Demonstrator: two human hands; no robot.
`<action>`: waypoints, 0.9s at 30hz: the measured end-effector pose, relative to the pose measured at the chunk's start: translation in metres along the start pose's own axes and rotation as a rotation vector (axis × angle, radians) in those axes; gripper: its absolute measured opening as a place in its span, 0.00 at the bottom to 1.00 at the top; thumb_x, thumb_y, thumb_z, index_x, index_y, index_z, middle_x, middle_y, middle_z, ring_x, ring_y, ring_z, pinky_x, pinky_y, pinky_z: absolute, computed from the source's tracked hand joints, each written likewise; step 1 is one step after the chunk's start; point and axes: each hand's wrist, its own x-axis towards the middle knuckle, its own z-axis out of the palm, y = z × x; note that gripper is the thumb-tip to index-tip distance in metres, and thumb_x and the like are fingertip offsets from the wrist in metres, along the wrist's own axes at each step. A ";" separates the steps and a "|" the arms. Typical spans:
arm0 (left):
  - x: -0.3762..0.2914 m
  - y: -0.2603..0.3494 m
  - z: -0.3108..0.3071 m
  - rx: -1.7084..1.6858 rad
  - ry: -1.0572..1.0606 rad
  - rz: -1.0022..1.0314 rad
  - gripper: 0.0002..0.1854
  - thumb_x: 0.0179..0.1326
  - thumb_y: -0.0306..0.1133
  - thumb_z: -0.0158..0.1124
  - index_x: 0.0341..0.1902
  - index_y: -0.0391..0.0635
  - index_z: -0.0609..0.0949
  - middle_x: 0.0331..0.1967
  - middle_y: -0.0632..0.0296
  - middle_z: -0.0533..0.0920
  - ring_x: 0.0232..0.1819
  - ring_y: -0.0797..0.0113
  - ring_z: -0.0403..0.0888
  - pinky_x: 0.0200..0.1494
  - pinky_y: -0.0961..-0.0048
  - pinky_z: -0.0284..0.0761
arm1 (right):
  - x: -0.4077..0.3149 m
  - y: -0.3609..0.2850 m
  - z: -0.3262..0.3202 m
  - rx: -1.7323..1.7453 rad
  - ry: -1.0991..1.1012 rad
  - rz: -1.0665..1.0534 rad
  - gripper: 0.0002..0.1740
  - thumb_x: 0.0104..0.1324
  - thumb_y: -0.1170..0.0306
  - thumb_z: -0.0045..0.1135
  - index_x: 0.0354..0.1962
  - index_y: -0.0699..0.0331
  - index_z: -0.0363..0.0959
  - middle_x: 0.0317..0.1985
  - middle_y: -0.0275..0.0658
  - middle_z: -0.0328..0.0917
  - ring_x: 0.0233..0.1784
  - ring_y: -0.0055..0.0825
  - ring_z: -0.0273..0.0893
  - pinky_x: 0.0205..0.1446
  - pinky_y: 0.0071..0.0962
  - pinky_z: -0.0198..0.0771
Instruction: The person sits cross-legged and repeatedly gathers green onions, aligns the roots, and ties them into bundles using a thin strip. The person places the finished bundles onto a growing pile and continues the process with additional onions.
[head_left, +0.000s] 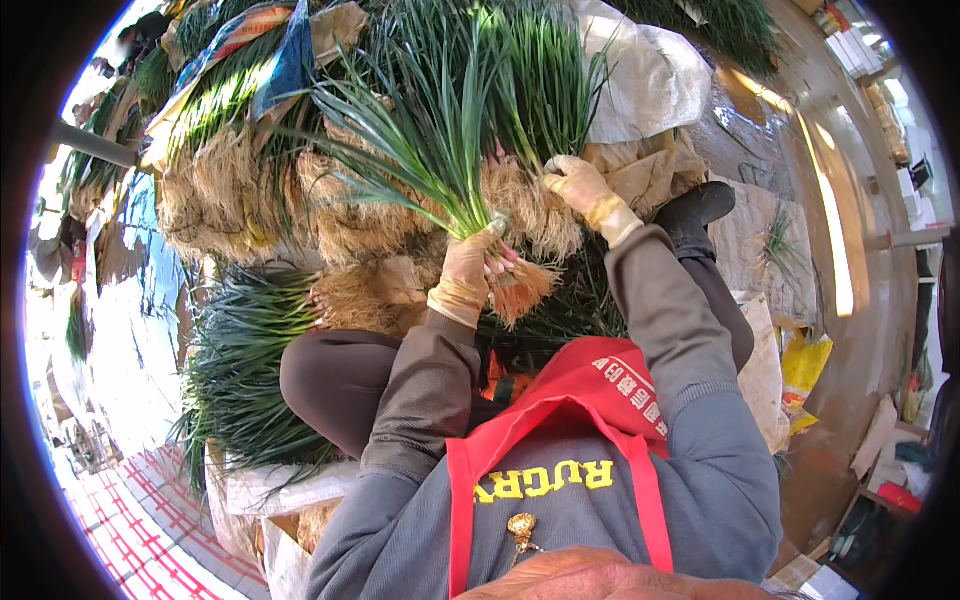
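My left hand (472, 270), in a pale stained glove, is closed around a bunch of green onions (469, 202). Their long green leaves fan out away from me, and the pinkish-white bulbs with tan roots (523, 289) hang out to the right of my fist. My right hand (589, 193), gloved alike, is at the root end of a large pile of green onions (547, 82), its fingers curled near a few stems; whether it grips one cannot be told. Another pile of green onions (255, 367) lies at my left knee, roots towards the middle.
Rooty bundles under a striped cloth (251, 37) lie at the upper left. A whitish plastic sack (649, 75) is at the upper right, with a flattened sack (765, 255) on the wet floor. A yellow bag (804, 371) lies at the right. A metal pole (97, 145) juts in left.
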 end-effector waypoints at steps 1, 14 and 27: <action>0.000 0.000 0.000 0.027 0.000 -0.011 0.16 0.65 0.33 0.55 0.51 0.35 0.77 0.26 0.54 0.82 0.18 0.72 0.79 0.19 0.83 0.71 | -0.016 -0.007 0.003 0.127 -0.097 0.069 0.12 0.63 0.66 0.54 0.41 0.66 0.75 0.37 0.40 0.80 0.38 0.30 0.77 0.43 0.28 0.72; -0.010 -0.027 0.022 -0.014 -0.047 -0.077 0.08 0.62 0.27 0.58 0.35 0.32 0.79 0.21 0.53 0.81 0.17 0.65 0.79 0.19 0.73 0.76 | -0.061 -0.045 0.023 -0.214 0.010 -0.074 0.25 0.65 0.53 0.49 0.44 0.69 0.73 0.36 0.52 0.79 0.42 0.48 0.77 0.48 0.37 0.71; -0.023 -0.005 0.026 -0.245 -0.120 -0.028 0.06 0.63 0.27 0.56 0.39 0.35 0.75 0.25 0.60 0.78 0.23 0.71 0.75 0.27 0.73 0.77 | -0.058 0.015 0.054 1.211 0.300 0.341 0.18 0.71 0.58 0.42 0.33 0.60 0.74 0.20 0.26 0.71 0.13 0.16 0.61 0.18 0.20 0.60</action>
